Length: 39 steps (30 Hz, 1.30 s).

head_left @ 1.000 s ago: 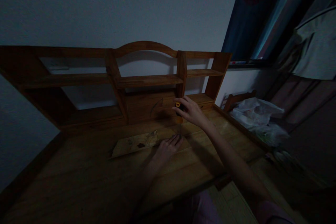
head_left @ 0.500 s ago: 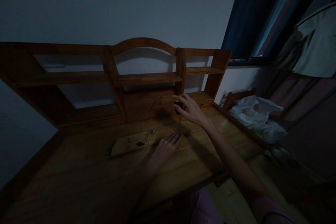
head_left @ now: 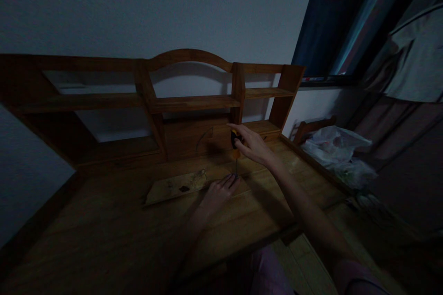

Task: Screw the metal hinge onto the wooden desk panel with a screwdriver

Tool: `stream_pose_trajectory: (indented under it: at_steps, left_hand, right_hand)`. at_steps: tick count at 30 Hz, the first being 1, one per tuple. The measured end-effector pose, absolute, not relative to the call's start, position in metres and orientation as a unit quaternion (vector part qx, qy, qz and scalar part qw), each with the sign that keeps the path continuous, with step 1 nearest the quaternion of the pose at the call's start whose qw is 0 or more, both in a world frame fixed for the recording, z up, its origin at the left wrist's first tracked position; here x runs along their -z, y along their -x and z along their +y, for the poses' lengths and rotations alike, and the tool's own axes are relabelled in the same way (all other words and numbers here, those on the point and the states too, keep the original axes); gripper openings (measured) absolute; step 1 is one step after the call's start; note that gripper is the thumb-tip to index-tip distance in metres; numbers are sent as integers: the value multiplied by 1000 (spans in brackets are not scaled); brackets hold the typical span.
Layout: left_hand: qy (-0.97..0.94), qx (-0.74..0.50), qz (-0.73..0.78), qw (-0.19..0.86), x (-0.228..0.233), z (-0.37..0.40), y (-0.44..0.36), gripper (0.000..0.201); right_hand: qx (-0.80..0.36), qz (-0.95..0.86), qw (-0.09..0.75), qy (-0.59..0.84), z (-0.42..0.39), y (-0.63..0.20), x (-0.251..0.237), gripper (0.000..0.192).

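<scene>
Wooden board pinned flat by left hand, fingers together; right hand wrapped round upright screwdriver.

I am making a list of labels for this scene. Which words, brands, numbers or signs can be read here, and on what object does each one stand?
None can be read: the picture is dim, and no lettering shows on the screwdriver in the right hand, the wooden board under the left hand, or the desk.

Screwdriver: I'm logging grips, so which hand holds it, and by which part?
The right hand holds the screwdriver upright by its handle; the left hand rests on the board beside its tip.
</scene>
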State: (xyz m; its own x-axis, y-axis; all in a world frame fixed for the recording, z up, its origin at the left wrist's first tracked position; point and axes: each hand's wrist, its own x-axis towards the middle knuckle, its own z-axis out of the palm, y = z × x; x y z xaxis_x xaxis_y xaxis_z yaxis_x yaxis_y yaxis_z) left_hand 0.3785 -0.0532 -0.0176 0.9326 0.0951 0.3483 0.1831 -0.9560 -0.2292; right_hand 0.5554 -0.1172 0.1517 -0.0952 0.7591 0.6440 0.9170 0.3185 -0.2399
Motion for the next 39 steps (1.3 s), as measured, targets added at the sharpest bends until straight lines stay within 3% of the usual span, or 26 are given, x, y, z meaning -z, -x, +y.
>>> stream_pose_trajectory:
  at_steps: [39]
  left_hand:
    - [973,173,-76,132,18,-55,-378,54]
  right_hand:
    - [146,-684,337,631,-115,-549,-148,49]
